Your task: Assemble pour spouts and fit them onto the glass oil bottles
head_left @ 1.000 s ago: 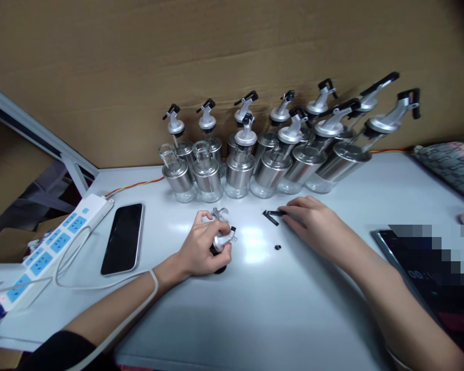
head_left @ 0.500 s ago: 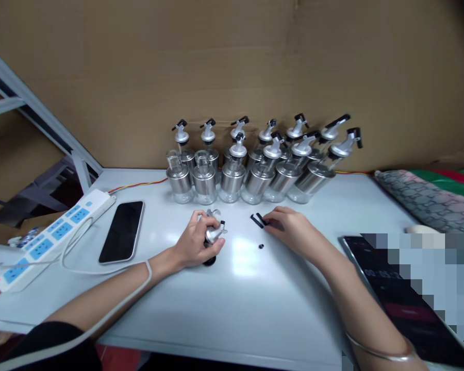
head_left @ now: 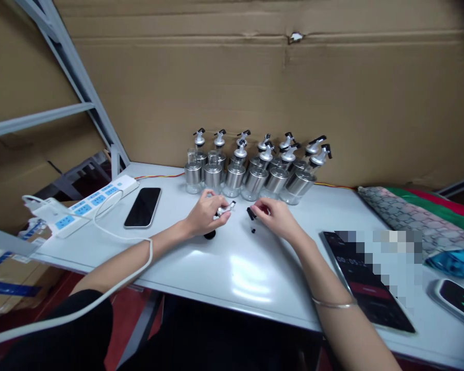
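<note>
On the white table [head_left: 255, 278] the left hand [head_left: 204, 212] is curled into a closed grip around a silver pourer cap [head_left: 225, 208]. The fingers wrap over its top and the thumb presses from the near side, so only the spout end pokes out at about 3 o'clock from the knuckles. The cap is shiny metal with a small black tip, tilted nearly level. Directly below the hand, at 6 o'clock, a round black stopper [head_left: 209, 235] rests on the table; whether it is joined to the cap is hard to tell at this size.

Just right of the spout, the right hand [head_left: 276, 219] lies low over the table with its fingertips pinched shut on a thin black lever piece [head_left: 250, 213], which juts out toward 9 o'clock, close to the cap's tip but apart from it. A tiny black ring [head_left: 253, 230] sits loose on the table at 7 o'clock from that hand, near the fingers and untouched.

At 12 o'clock from both hands stands a cluster of glass and steel oil bottles [head_left: 255, 172], most wearing silver pourers with black levers, against a cardboard wall [head_left: 255, 93]. At 9 o'clock from the left hand lie a dark phone [head_left: 143, 206] and a white power strip [head_left: 88, 203].
</note>
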The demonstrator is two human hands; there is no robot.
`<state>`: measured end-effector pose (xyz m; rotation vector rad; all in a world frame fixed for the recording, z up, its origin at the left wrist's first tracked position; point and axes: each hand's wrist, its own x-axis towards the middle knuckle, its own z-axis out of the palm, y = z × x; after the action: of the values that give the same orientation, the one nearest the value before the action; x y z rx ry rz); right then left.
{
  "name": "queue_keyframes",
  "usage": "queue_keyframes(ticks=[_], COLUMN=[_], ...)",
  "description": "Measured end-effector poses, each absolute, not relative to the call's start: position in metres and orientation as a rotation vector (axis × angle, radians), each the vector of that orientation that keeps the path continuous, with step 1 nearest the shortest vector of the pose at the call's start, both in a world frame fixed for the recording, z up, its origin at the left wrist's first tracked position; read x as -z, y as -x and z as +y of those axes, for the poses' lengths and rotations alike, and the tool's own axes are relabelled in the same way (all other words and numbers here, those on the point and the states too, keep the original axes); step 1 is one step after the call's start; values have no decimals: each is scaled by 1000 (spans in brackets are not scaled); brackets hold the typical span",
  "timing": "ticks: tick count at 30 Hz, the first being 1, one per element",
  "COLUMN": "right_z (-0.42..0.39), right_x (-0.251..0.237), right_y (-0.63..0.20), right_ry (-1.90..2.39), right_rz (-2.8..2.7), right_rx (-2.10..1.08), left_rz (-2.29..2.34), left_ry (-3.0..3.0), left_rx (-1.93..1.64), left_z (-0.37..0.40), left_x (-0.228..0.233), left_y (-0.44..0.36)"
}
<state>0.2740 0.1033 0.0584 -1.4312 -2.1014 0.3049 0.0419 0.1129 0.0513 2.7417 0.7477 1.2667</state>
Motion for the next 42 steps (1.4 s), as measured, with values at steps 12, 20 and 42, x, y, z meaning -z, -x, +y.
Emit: queue_keyframes(ticks=[12,20,42], right_z=[94,95,78], right_x=[-69,-71,-73], right_y=[-255,-253,-236], right_ry=[1237,1067,1082], right_rz=[-1769,-1695,-1978], right_rx=[-72,69,-208], left_rz=[910,957,969], left_ry=[-2843,-2844,-2631], left_rx=[-1011,-1136,-1399], left_z=[103,96,86], left_x=[-68,-61,-47], left_y=[-77,-85,-81])
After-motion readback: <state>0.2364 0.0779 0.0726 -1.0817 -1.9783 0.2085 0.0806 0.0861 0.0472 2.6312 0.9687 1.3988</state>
